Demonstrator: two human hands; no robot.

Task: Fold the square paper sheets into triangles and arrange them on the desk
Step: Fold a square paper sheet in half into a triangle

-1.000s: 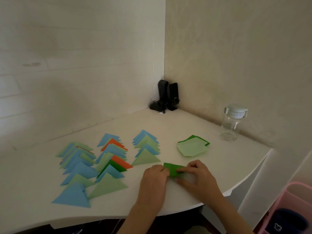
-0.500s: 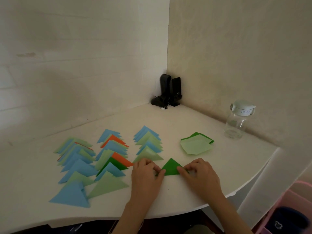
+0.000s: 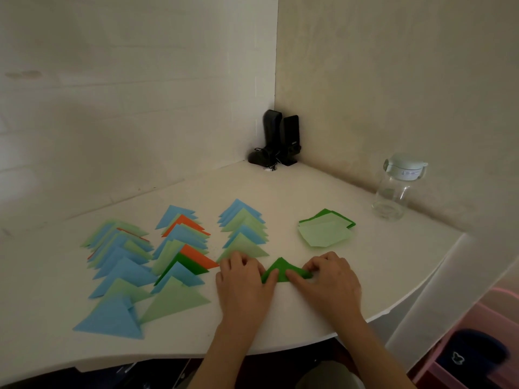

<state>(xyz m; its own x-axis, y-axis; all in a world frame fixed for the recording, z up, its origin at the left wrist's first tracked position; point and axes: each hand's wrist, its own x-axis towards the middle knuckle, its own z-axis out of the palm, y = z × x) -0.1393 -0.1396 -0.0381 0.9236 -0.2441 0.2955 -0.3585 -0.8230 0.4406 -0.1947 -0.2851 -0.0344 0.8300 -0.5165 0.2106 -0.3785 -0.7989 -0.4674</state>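
A dark green paper triangle (image 3: pixel 280 268) lies flat on the white desk (image 3: pixel 309 313) near its front edge, apex pointing away from me. My left hand (image 3: pixel 243 282) pinches its left corner, thumb on the paper and fingers curled. My right hand (image 3: pixel 329 279) pinches its right corner the same way. Behind the right hand sits a small stack of square sheets (image 3: pixel 325 232), light green on top of dark green. To the left, folded triangles in blue, light green, orange and dark green lie overlapped in three rows (image 3: pixel 179 248).
A clear bottle with a pale lid (image 3: pixel 397 189) stands at the right by the wall. Two black speakers (image 3: pixel 280 138) fill the back corner. A pink bin (image 3: pixel 474 349) sits on the floor beyond the desk's curved right edge.
The green paper, bunched under my fingers a second ago, now lies as a flat triangle. My hands have spread apart to its two lower corners.
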